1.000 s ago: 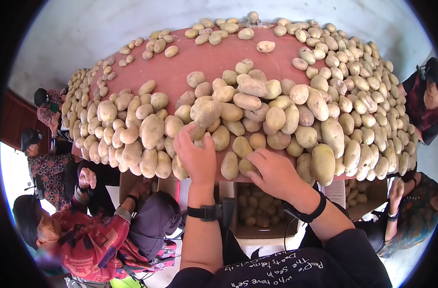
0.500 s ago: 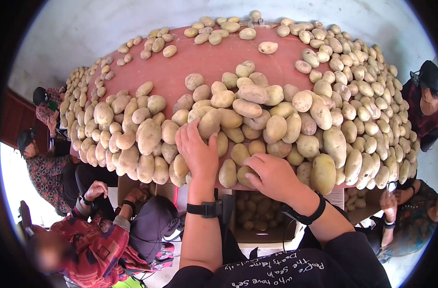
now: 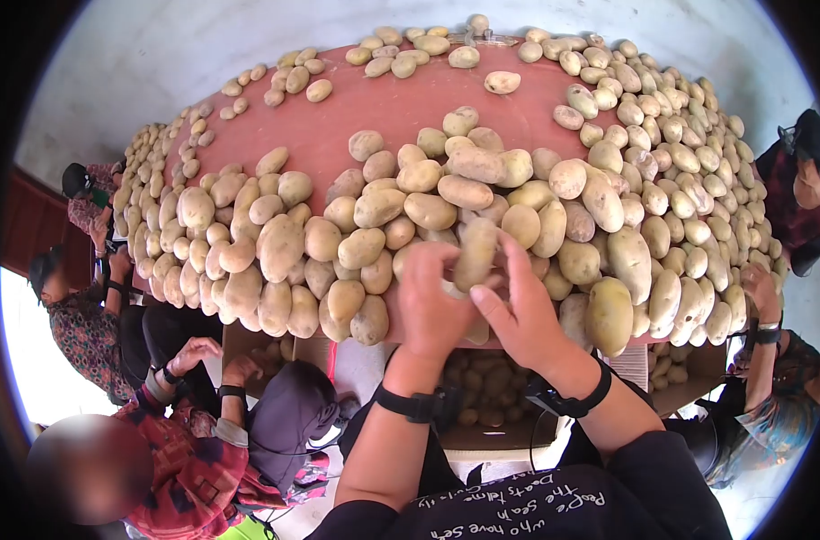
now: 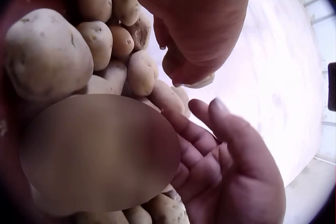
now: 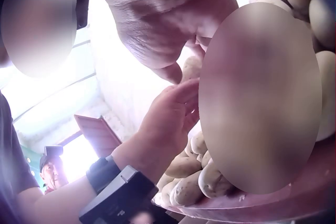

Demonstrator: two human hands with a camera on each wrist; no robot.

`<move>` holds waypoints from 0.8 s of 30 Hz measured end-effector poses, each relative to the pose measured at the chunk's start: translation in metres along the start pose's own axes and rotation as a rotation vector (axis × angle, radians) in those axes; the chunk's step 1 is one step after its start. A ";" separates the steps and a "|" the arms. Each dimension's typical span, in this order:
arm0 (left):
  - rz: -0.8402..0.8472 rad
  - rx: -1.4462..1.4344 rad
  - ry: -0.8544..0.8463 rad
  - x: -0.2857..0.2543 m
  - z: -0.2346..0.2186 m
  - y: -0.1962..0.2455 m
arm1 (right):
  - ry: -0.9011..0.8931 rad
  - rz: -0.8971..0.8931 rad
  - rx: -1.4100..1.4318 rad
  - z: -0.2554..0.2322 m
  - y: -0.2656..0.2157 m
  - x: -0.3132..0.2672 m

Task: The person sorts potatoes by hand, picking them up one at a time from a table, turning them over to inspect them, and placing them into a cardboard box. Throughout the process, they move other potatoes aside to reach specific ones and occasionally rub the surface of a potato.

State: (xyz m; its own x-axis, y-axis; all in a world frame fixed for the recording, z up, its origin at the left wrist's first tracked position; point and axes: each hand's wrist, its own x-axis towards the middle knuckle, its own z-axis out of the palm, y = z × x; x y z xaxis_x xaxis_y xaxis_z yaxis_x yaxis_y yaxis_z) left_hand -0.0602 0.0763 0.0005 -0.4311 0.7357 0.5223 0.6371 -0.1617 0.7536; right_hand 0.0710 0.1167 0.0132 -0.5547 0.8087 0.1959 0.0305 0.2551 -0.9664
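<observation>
Many potatoes lie heaped on the red table. In the head view, a motion-blurred potato stands upright between my left hand and right hand. The left wrist view shows my left hand above, fingertips curled round a partly hidden potato. Below it, my right hand has its palm exposed and fingers loosely bent, its thumb apart from that potato. In the right wrist view, a potato shows between the right hand and left hand. A blurred oval hides part of each wrist view.
The red table carries potatoes along its edges. Below its near edge stands a cardboard box of potatoes. A person in red sits at the left, others farther left, and another person is at the right.
My left hand has moved right from the heap to beside my right hand, and a potato now stands between them. The right hand has lifted slightly and turned its palm inward. Red table surface shows where potatoes lay.
</observation>
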 end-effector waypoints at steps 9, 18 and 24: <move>-0.220 -0.016 -0.117 0.002 -0.024 -0.012 | 0.004 0.009 -0.150 -0.019 -0.010 -0.001; -0.247 0.472 -0.169 -0.005 -0.028 -0.037 | 0.008 -0.012 -0.153 -0.022 -0.010 0.000; -0.153 0.461 -0.348 -0.001 -0.019 -0.016 | 0.028 -0.013 -0.171 -0.026 -0.009 0.002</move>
State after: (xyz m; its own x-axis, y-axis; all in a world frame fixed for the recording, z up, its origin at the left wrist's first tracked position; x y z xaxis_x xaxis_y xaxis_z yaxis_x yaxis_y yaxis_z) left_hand -0.0824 0.0655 -0.0046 -0.3552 0.9128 0.2015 0.8292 0.2082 0.5187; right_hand 0.0913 0.1304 0.0270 -0.5325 0.8187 0.2149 0.1662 0.3501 -0.9218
